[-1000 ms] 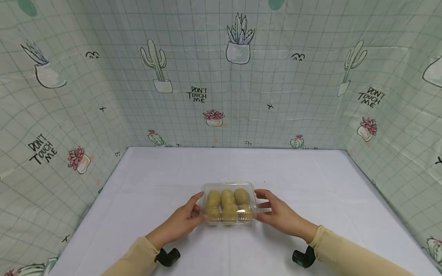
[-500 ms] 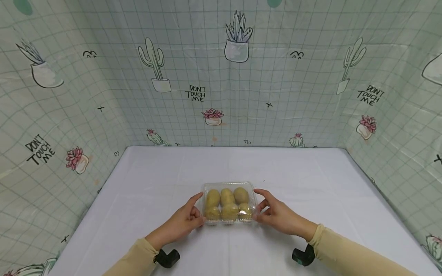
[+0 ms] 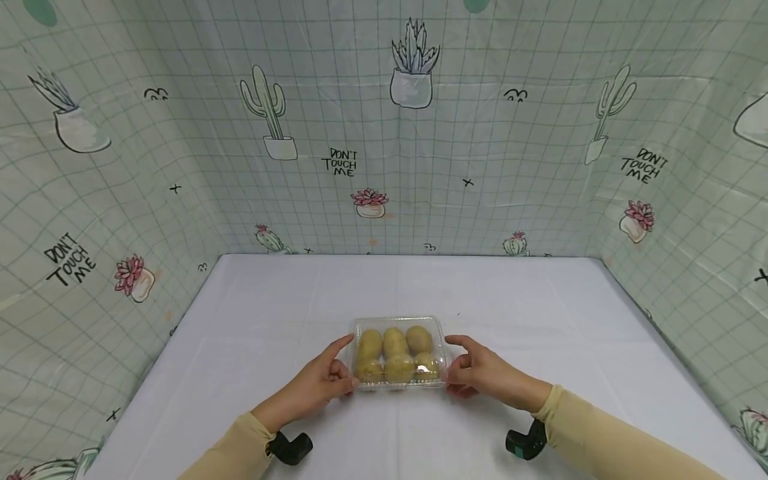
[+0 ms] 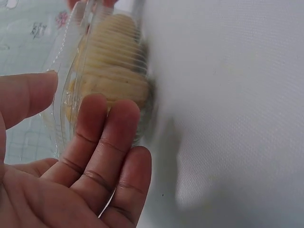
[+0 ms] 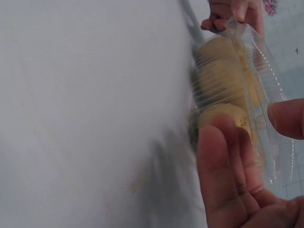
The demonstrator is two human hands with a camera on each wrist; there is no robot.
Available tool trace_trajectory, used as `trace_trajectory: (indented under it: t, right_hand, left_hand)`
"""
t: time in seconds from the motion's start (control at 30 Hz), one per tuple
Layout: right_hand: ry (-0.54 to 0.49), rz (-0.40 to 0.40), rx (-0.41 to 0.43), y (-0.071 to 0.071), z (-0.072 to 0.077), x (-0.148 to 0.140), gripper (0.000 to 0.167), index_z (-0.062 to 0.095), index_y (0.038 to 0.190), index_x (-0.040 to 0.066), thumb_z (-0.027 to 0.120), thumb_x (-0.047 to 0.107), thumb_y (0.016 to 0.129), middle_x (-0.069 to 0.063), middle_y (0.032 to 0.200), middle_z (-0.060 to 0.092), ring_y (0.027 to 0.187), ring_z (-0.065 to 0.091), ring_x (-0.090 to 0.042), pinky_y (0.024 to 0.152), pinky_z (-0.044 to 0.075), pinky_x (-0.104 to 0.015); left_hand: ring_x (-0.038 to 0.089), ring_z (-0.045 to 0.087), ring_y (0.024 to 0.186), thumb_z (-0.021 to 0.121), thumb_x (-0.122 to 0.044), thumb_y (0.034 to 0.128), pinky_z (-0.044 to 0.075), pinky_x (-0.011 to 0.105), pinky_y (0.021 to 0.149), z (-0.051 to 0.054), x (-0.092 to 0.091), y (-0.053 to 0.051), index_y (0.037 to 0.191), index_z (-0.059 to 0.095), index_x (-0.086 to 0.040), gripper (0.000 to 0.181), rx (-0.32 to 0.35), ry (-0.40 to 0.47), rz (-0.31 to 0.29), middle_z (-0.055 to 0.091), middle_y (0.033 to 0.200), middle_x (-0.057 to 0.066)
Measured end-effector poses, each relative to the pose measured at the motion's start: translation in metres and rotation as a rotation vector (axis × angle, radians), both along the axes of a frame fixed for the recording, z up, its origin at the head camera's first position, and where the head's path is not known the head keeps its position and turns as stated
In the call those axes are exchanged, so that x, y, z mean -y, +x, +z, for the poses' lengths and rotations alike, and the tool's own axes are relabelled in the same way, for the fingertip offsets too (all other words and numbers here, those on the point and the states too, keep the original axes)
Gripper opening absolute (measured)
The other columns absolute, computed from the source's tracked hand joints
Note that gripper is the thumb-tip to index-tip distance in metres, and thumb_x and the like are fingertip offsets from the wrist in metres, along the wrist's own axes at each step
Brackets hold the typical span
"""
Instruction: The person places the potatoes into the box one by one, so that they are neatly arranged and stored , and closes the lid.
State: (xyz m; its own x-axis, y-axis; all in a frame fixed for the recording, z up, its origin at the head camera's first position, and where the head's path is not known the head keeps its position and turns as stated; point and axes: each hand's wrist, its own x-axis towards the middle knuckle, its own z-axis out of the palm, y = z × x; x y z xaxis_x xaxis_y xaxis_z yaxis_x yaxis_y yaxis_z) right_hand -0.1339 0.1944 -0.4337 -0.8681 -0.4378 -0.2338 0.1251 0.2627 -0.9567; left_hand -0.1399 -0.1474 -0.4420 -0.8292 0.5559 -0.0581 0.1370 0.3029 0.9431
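Observation:
A clear plastic clamshell box lies flat on the white table, its lid down. Several rounded yellow-brown pieces fill it in two rows; they look like fruit or small potatoes. My left hand is at the box's left side, index fingertip by the far corner and thumb at the near corner. In the left wrist view, its slightly bent fingers lie beside the box wall. On the right side, my right hand has its thumb at the near corner and its index finger extended. Its other fingers bend below the thumb, close to the wall.
White cloth covers the table. Behind and at both sides hangs a gridded curtain with plant drawings. Black wrist devices show below both sleeves, resting near the table.
The lid's front edge, slightly raised a second ago, sits lower. My right index fingertip has come down a little from the far corner, and the other right fingers have dropped below the thumb.

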Motion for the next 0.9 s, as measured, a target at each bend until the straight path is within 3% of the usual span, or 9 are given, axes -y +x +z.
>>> trace_trajectory:
  t: [0.2, 0.4, 0.57, 0.67, 0.9]
  right_hand:
    - [-0.026, 0.022, 0.047, -0.0006, 0.0001, 0.0, 0.074, 0.021, 0.151, -0.007, 0.066, 0.009, 0.095, -0.019, 0.092, 0.066, 0.08, 0.069, -0.031, 0.073, 0.059, -0.044]
    - [-0.016, 0.021, -0.042, -0.0018, -0.0008, -0.0022, 0.082, 0.015, 0.156, 0.0, 0.068, 0.004, 0.093, -0.014, 0.091, 0.065, 0.086, 0.069, -0.03, 0.075, 0.059, -0.041]
    - [0.018, 0.023, -0.12, -0.0018, -0.0013, -0.0029, 0.087, 0.018, 0.158, 0.01, 0.072, 0.005, 0.091, -0.014, 0.091, 0.062, 0.086, 0.069, -0.031, 0.073, 0.059, -0.04]
    - [0.025, 0.025, -0.14, -0.0006, -0.0016, -0.0026, 0.084, 0.022, 0.157, 0.008, 0.072, 0.004, 0.09, -0.014, 0.091, 0.062, 0.084, 0.069, -0.033, 0.072, 0.059, -0.039]
    - [0.034, 0.033, -0.179, -0.0002, -0.0018, -0.0024, 0.078, 0.026, 0.153, 0.001, 0.069, -0.002, 0.089, -0.014, 0.09, 0.063, 0.08, 0.069, -0.034, 0.069, 0.059, -0.038]
  left_hand:
    - [0.03, 0.065, 0.078, 0.066, -0.009, 0.0966, 0.041, 0.024, 0.056, 0.0018, -0.001, -0.0001, 0.158, 0.011, -0.002, 0.082, 0.039, 0.005, -0.008, 0.068, 0.083, 0.016]
    - [0.034, 0.066, 0.08, 0.066, -0.008, 0.0962, 0.043, 0.025, 0.057, 0.0018, -0.0011, -0.0007, 0.158, 0.011, -0.002, 0.083, 0.028, 0.009, -0.012, 0.068, 0.083, 0.016]
    - [0.036, 0.067, 0.084, 0.066, -0.007, 0.0961, 0.052, 0.03, 0.068, -0.0004, -0.0001, -0.0009, 0.158, 0.012, -0.001, 0.082, 0.028, 0.04, -0.016, 0.067, 0.085, 0.018]
    - [0.036, 0.068, 0.085, 0.065, -0.007, 0.0965, 0.054, 0.032, 0.071, -0.0017, 0.0005, -0.0011, 0.158, 0.013, 0.0, 0.081, 0.031, 0.055, -0.021, 0.067, 0.086, 0.019]
    - [0.036, 0.068, 0.086, 0.066, -0.008, 0.0967, 0.05, 0.03, 0.065, -0.0023, 0.0017, -0.0015, 0.158, 0.014, 0.001, 0.08, 0.035, 0.051, -0.021, 0.068, 0.087, 0.018]
